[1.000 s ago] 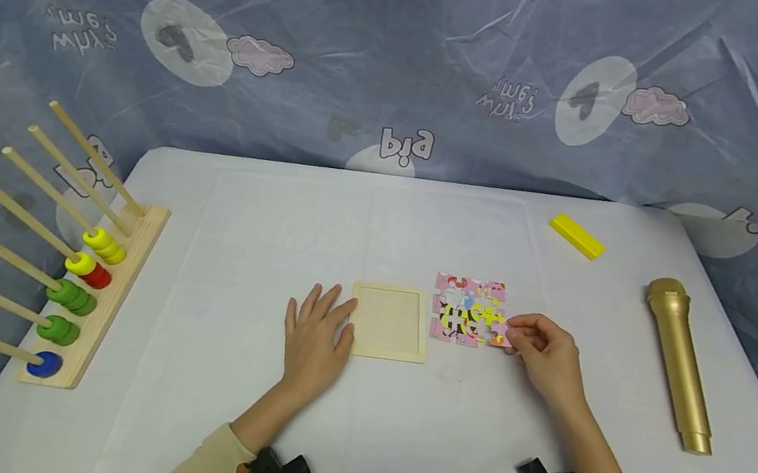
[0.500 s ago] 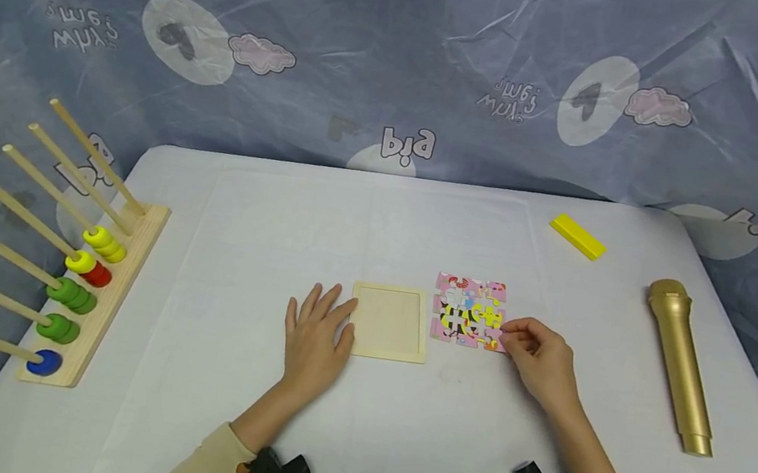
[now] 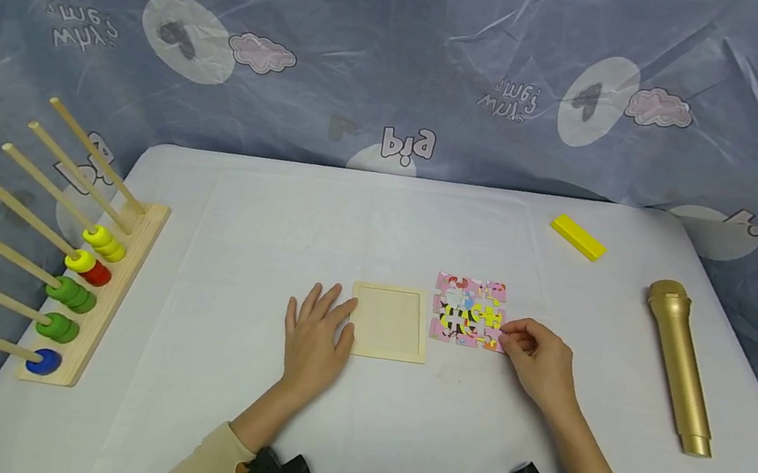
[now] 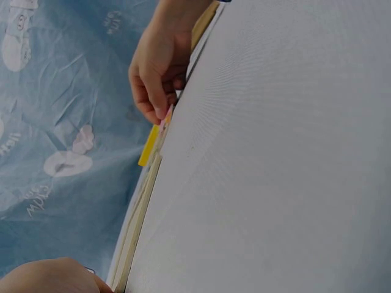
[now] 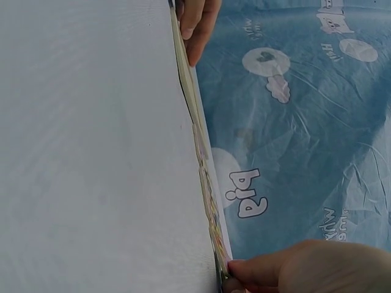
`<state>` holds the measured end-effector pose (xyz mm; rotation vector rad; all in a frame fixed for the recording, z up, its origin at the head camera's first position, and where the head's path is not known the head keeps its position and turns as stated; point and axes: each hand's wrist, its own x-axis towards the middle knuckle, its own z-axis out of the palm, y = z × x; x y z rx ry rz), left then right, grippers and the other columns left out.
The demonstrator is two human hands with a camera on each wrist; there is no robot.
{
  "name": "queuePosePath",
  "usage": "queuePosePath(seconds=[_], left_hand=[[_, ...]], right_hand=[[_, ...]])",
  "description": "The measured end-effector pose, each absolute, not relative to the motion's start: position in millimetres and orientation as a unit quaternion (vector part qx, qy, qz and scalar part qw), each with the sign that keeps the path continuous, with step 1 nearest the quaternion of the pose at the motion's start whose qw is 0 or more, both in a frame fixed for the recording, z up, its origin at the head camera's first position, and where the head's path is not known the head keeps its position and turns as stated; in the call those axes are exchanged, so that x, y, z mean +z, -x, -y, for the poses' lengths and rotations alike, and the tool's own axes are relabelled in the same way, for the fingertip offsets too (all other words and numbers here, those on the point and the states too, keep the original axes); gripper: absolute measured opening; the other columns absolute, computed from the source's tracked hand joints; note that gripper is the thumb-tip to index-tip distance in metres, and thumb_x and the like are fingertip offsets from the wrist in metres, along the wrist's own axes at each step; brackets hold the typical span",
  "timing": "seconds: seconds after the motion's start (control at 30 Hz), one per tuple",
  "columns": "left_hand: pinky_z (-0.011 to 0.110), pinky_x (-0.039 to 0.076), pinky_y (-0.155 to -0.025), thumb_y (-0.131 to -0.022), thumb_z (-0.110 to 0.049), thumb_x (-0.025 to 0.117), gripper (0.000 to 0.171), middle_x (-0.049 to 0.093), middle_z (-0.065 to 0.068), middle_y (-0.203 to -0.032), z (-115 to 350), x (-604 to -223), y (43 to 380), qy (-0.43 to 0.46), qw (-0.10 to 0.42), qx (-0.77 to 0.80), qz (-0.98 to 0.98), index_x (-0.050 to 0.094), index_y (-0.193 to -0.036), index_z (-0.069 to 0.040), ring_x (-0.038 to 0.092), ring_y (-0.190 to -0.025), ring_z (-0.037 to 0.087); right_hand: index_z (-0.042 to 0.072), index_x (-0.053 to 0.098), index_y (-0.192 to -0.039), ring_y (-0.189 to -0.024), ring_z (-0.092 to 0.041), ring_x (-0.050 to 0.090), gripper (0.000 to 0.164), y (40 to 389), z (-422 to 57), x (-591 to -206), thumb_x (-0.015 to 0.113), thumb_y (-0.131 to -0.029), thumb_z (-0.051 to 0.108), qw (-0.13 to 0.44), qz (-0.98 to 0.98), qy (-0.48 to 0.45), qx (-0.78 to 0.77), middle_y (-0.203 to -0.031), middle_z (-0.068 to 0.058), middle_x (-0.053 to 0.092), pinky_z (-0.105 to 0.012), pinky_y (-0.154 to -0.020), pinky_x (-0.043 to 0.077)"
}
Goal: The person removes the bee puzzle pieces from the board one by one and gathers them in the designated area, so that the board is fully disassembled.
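Observation:
A jigsaw puzzle [image 3: 461,310], pink with a yellow-and-black cartoon figure, lies in joined pieces right of the middle of the table. At its lower right corner my right hand [image 3: 543,363] pinches the edge of a puzzle piece between thumb and index finger; the fingertips cover part of that corner. A shallow square wooden tray [image 3: 422,346] lies just left of the puzzle, with a bare pale floor. My left hand [image 3: 314,343] lies flat with its fingers spread, fingertips on the tray's left rim. In the right wrist view, the right hand [image 5: 311,268] holds the puzzle's near end.
A wooden bead rack [image 3: 130,269] with tall pegs and coloured rings stands along the left side. Toward the back right lies a yellow block [image 3: 578,237]. A gold microphone-shaped object [image 3: 680,366] lies near the right edge. A patterned grey-blue cloth [image 3: 354,29] hangs behind the table.
My right hand has shifted slightly left, bringing the corner puzzle piece against the others, and has stayed nearly still over the last half second. The left hand and the tray have not moved.

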<state>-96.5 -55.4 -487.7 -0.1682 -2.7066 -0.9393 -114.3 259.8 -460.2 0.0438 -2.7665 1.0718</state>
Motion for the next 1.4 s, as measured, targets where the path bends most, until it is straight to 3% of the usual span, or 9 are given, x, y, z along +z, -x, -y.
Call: queuePosePath(seconds=[0.8, 1.4], left_hand=[[0.070, 0.013, -0.110, -0.090, -0.014, 0.063, 0.032, 0.055, 0.016, -0.141, 54.9, -488.2, 97.5, 0.065, 0.154, -0.329, 0.929, 0.068, -0.122, -0.011, 0.035, -0.141, 0.040], [0.068, 0.010, -0.113, -0.092, -0.014, 0.061, 0.033, 0.052, 0.014, -0.144, 54.9, -489.1, 95.8, 0.059, 0.135, -0.329, 0.933, 0.067, -0.124, -0.012, 0.033, -0.143, 0.038]], right_hand=[[0.003, 0.071, -0.087, -0.065, -0.010, 0.048, 0.005, 116.3, -256.4, -462.0, 0.071, -0.083, 0.000, 0.105, 0.939, -0.021, 0.327, -0.076, -0.008, 0.061, -0.017, -0.057, 0.039], [0.002, 0.070, -0.086, -0.064, -0.010, 0.046, 0.005, 113.6, -255.5, -462.4, 0.074, -0.083, 0.004, 0.109, 0.941, -0.024, 0.318, -0.074, -0.006, 0.059, -0.020, -0.057, 0.037]])
